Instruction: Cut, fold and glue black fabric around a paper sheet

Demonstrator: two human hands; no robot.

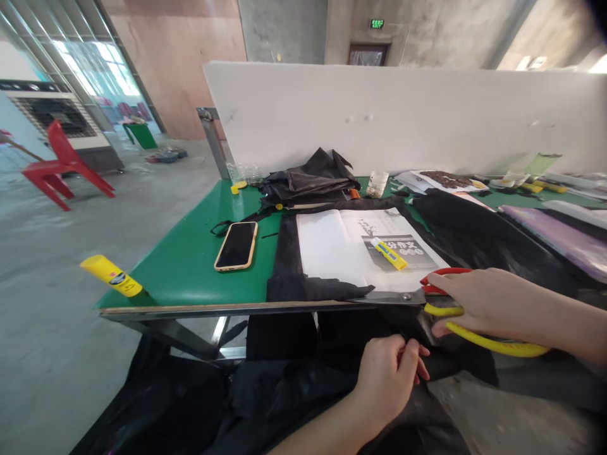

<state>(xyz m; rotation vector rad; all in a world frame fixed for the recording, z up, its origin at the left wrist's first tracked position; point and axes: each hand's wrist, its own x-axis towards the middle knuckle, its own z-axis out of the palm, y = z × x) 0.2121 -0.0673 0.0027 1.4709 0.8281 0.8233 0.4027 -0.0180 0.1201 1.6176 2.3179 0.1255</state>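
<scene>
Scissors with red and yellow plastic handles and metal blades lie level along the near edge of the table, blades pointing left. The right hand is clamped on their handles. The left hand is below the edge, fingers curled and thumb against them; whether it grips any dark cloth there, I cannot tell.

Just beyond the blades, a ragged black strip of thin, cloth-like sheet overlaps the bottom of an open white booklet with a grey printed panel. A yellow glue stick with a white cap rests on the printed page.

The step in hand appears to be trimming the black sheet, though no cut is visible. In my judgement, the next move calls for the sheet held taut and the left fingers clear of the blades.

Farther out, on the green tabletop, are a dark-screened phone in a pale case and, at the left corner, a second, larger yellow glue stick.
</scene>
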